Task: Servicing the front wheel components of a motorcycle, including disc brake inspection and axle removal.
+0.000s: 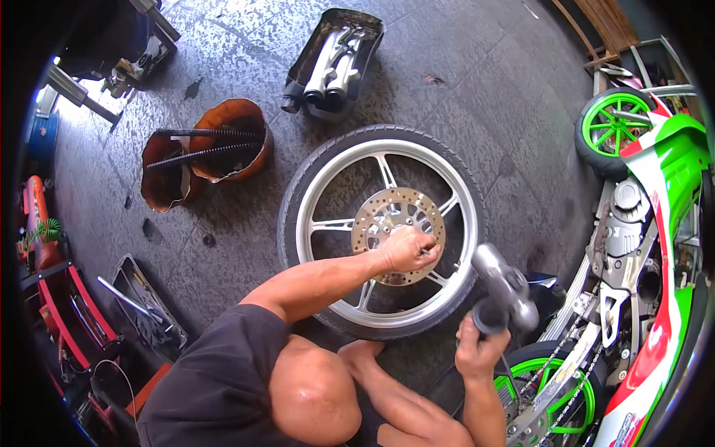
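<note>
A silver-rimmed wheel (316, 171) lies flat, with a drilled brake disc (395, 195) on its hub. My left hand (410, 249) is closed over the hub on a small dark tool (424, 252), mostly hidden by the fingers. My right hand (480, 346) grips a bulky grey metal power tool (503, 279) with a dark round end, held beside the tyre's lower right. A bare leg and foot (365, 354) rest just below the wheel.
Rusty containers (223, 108) holding two springs, a dark tray (346, 18) of silver fork tubes and another tray (149, 298) surround the wheel. A partly stripped green, white and red motorcycle (663, 223) fills the right; red-framed equipment (56, 305) stands left, metal stand legs (89, 97) upper left.
</note>
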{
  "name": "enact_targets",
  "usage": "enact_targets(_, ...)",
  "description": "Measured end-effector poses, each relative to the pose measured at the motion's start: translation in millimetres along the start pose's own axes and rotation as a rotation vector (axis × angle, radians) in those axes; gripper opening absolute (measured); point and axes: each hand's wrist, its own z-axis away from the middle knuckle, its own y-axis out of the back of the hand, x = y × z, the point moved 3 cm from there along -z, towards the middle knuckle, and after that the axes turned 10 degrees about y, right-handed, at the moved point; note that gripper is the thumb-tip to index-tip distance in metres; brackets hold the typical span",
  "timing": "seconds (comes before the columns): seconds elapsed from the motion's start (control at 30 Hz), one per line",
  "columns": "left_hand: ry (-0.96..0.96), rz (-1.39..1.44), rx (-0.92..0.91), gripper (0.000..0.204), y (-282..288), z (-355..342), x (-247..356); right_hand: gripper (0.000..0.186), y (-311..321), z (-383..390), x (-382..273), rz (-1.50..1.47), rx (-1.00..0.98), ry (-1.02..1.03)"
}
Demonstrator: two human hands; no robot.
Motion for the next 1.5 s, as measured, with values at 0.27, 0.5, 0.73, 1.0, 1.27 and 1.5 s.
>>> enact_targets(0.27, 0.107, -0.039, -0.170, 0.038, -21, 5, -28, 0.036, -34, 11, 22, 0.123, -0.186, -0.211)
enact_targets(0.5, 0.041, 0.105, -0.046, 0.028, -7, 13, 8, 0.035, -10, 15, -8, 0.106, -0.007, -0.041)
enact_targets(0.73, -0.012, 0.101, -0.053, 0.020, -2, 8, -26, 0.018, -26, 68, 76, -0.422, 0.202, -0.643)
enact_targets(1.0, -0.003, 0.292, 0.064, 0.030, 100, -25, 112, 0.024, -44, 193, 136, -0.006, 0.420, -0.883)
enact_targets(1.27, 0.590, -0.270, 0.270, 0.039, 204, 86, 18, 0.043, -89, 320, 104, 0.596, 0.166, -1.176)
enact_targets(1.5, 0.813, -0.962, 0.509, 0.043, 211, 248, -108, 0.046, -102, 316, 100, 0.557, 0.246, -1.053)
